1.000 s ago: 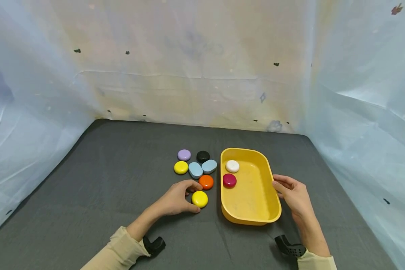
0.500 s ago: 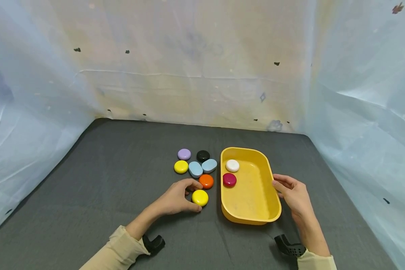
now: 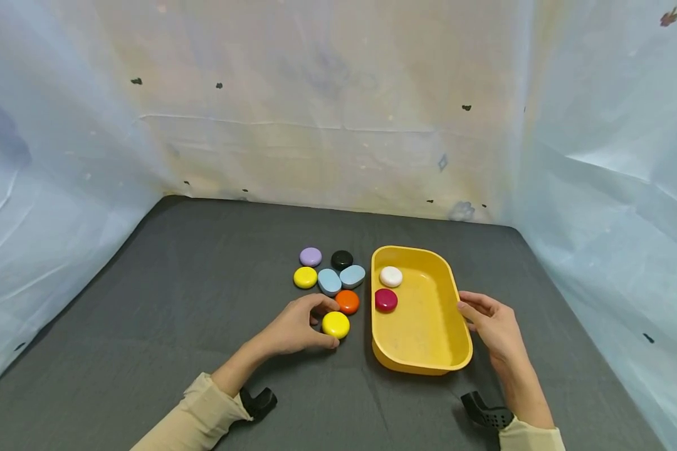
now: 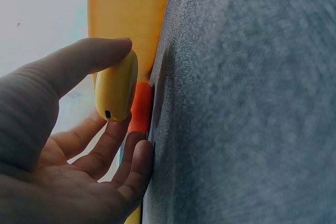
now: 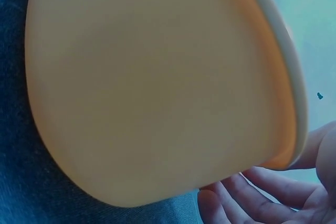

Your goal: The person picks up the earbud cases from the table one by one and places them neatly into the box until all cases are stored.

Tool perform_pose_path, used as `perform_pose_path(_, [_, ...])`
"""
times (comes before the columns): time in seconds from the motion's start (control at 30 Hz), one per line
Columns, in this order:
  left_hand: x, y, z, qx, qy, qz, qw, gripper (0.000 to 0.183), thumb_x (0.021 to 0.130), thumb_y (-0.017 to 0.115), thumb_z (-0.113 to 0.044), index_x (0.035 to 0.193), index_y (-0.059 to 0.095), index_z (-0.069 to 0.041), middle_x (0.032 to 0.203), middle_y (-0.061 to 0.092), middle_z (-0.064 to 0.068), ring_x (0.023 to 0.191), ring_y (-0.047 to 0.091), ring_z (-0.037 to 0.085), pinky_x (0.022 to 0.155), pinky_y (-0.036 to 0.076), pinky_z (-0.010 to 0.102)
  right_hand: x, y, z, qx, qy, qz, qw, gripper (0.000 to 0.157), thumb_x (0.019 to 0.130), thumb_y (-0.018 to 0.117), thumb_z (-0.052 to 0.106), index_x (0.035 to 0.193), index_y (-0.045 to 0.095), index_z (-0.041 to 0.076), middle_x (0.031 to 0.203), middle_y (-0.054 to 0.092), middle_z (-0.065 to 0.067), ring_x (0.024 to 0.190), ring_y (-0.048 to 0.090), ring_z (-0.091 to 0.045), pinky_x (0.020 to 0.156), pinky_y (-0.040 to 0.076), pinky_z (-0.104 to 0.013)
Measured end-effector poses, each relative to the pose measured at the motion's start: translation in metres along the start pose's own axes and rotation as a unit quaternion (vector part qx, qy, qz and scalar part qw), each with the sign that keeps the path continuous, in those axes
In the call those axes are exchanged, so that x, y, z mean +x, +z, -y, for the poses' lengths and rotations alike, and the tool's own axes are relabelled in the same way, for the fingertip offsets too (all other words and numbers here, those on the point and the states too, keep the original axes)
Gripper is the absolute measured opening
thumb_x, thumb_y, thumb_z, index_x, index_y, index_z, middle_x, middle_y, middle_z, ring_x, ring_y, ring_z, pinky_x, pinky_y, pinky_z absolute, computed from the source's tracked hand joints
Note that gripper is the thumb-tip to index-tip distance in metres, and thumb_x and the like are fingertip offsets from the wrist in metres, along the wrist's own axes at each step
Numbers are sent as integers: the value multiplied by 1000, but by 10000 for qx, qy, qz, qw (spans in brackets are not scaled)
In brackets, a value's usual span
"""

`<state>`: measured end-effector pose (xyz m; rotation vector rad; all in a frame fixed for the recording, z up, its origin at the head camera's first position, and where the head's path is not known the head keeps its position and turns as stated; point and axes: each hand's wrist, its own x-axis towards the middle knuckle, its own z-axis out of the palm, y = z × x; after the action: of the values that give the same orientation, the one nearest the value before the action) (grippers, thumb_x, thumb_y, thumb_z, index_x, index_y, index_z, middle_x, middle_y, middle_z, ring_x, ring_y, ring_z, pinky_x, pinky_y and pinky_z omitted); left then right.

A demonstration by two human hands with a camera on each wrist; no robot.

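My left hand (image 3: 300,326) pinches a glossy yellow rounded disc (image 3: 335,325) between thumb and fingers. In the left wrist view this yellow disc (image 4: 116,88), with a small dark slot in its edge, is held off the grey cloth. An orange disc (image 3: 347,302) lies just beyond the fingertips. My right hand (image 3: 495,329) holds the right rim of a yellow plastic tray (image 3: 422,366), thumb at the rim and fingers against the outer wall. Inside the tray, along its left side, lie a white disc (image 3: 391,276) and a dark red disc (image 3: 386,300).
Left of the tray lie two light blue teardrop pieces (image 3: 330,282), a second yellow disc (image 3: 305,277), a lilac disc (image 3: 311,257) and a black disc (image 3: 341,259). Grey cloth (image 3: 203,269) covers the table. Pale printed sheeting (image 3: 327,94) encloses the back and sides.
The left hand has closed its thumb and fingers on the near yellow disc and raised it slightly. The right hand and tray keep their places.
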<state>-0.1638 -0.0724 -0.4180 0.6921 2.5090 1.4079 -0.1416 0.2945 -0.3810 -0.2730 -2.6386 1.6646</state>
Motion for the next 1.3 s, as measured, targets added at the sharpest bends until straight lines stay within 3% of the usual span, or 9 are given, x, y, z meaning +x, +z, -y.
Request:
perform_pose_path(0.47, [1,1,-1,-195,38,-346,9992,54,73,88,-24,120,63,-15,112,62,-9,101,57,12,84,51,35,3,-1,1,20,-45,50,10000,45,99,62,29,133,58,0,121,65,-13,102,60,-15,78,53,-24])
perform_pose_path(0.7, [5,-1,-5,-323,132,-779,9963,55,72,89,-27,119,65,-12,109,63,-8,97,59,13,81,53,34,4,1,1,-16,20,-27,10000,43,99,62,29,131,59,1,121,64,-13,103,59,-19,78,53,-24])
perform_pose_path(0.87, [14,-5,-14,-254,337,-926,9948,55,72,89,-25,119,65,-10,108,63,-8,97,58,11,80,53,34,3,1,1,-19,17,-74,10000,44,99,61,30,131,60,1,121,64,-13,102,59,-18,77,53,-24])
perform_pose_path(1.0, [23,-6,-25,-227,526,-1063,9927,53,73,89,-27,118,64,-14,110,62,-10,98,58,9,80,53,32,2,2,-1,-19,41,-88,10000,43,99,61,29,132,60,1,121,64,-14,101,60,-17,78,53,-25])
perform_pose_path(1.13, [34,-6,-37,-446,765,-1203,9888,50,74,88,-30,116,64,-17,111,61,-10,97,58,9,79,53,32,2,3,-1,-59,80,-101,9999,43,99,62,29,132,59,1,122,63,-14,103,59,-19,78,52,-24])
perform_pose_path(1.3, [50,-1,-50,-673,986,-1133,9864,51,75,87,-33,117,65,-15,110,61,-7,94,58,12,78,54,33,2,3,0,-2,114,-75,9999,43,99,62,29,131,59,1,121,64,-13,104,59,-21,78,53,-24])
